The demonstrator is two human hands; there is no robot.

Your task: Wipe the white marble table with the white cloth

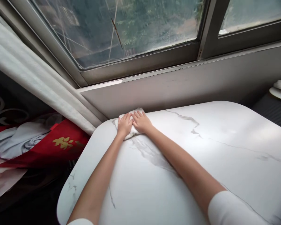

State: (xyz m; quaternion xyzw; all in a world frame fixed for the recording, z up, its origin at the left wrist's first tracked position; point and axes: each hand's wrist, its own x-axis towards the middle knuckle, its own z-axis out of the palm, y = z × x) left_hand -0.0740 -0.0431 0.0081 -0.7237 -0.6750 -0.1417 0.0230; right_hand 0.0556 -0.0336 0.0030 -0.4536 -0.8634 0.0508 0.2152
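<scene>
The cloth [132, 132] lies folded at the far edge of the table [199, 153], near the far left corner. Left hand [124, 124] and right hand [141, 121] rest on it side by side, palms down and fingers extended; neither is clenched, and both appear to press rather than grip. Judged progress: contact made, work in hand, cloth not yet set aside. The portion of table already covered cannot be determined; no visible mark separates treated surface from untreated. Beyond stand the wall [168, 86] and window [152, 28]; at left, the curtain [41, 75] and red bag [43, 156].
</scene>
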